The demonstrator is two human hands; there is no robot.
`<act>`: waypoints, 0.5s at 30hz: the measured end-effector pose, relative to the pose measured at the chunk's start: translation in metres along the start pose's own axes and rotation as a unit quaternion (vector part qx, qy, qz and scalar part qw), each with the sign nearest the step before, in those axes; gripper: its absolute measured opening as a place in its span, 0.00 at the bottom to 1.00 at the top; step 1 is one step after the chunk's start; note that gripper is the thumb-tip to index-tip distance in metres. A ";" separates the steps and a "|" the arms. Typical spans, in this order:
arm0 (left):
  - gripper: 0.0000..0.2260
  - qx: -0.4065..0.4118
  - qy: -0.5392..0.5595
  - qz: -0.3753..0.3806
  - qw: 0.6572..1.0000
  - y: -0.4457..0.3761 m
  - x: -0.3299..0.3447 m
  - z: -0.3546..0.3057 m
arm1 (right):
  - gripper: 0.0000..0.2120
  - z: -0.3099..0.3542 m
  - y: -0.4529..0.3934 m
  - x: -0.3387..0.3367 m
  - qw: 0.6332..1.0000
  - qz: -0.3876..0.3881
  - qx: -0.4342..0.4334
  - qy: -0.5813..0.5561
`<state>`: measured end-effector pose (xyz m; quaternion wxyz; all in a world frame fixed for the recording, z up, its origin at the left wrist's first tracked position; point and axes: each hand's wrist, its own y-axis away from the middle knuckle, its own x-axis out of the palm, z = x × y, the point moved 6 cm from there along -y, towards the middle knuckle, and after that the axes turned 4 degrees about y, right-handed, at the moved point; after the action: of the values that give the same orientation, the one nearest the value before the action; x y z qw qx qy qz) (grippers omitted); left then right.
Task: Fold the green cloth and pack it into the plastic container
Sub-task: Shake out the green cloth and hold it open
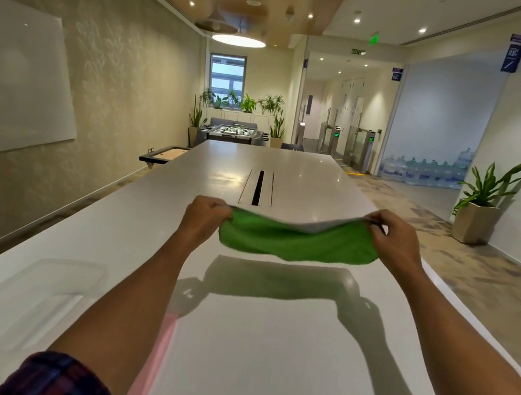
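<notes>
Cloth hangs stretched between both hands' grip

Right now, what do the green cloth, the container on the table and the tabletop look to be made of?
Green cloth: soft, matte fabric, perhaps microfibre; it sags and bunches between the left hand and right hand.
Container: clear, glossy plastic; the table shows through it and only its rims catch light.
Table: hard, smooth white surface, probably laminate; it mirrors the ceiling lights.
</notes>
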<state>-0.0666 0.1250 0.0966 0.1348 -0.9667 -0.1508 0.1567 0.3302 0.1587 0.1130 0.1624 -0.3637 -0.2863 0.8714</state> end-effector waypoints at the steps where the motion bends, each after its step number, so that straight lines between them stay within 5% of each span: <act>1: 0.09 -0.017 -0.014 0.038 0.999 0.004 0.004 0.004 | 0.08 -0.006 0.004 0.003 0.999 0.045 0.007 -0.013; 7: 0.13 -0.135 -0.162 0.279 0.937 0.040 0.031 0.032 | 0.05 -0.050 0.049 0.038 0.892 0.434 0.102 0.077; 11: 0.07 -0.229 -0.299 0.399 0.836 0.065 0.040 0.062 | 0.11 -0.066 0.084 0.053 0.801 0.558 0.164 0.141; 15: 0.07 -0.272 -0.336 0.434 0.791 0.074 0.044 0.079 | 0.12 -0.072 0.102 0.055 0.721 0.634 0.194 0.200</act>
<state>-0.0352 0.0891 -0.0095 -0.2747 -0.8138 0.2120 0.4661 0.3374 0.1331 -0.0212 -0.3070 -0.5870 0.2258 0.7143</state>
